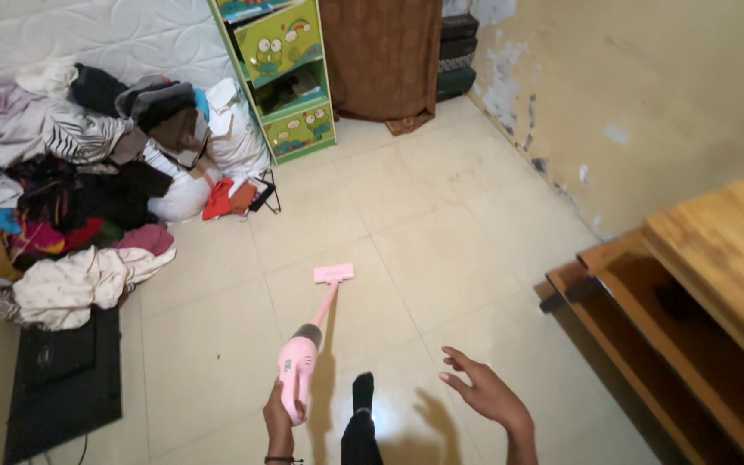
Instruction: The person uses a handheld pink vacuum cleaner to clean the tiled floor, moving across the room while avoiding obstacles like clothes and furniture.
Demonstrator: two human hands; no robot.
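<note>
Two hands in view at the bottom of the frame. The left hand [279, 418] is wrapped tight around the grip of a pink vacuum [305, 353], fingers closed on it, a dark band at the wrist. The vacuum runs up toward 12 o'clock from that hand, its thin pink tube ending in a flat head [334, 274] that sits on the floor [441, 232], near the middle of the tiles. The right hand [486, 394] hangs free at about 3 o'clock from the vacuum's body, fingers spread and open, gripping nothing, well apart from the machine. Between the two hands a foot [362, 392] in a dark sock stands on the tile.

Off at 10 o'clock a big clothes pile [71, 181] spills against a white mattress [88, 34]. A black flat panel [62, 379] lies on the floor at 8 o'clock. At 12 o'clock stands a green shelf [286, 77], with a brown curtain [381, 56] just beside it. At 3 o'clock a wooden table [725, 250] juts in along the wall [647, 86].
</note>
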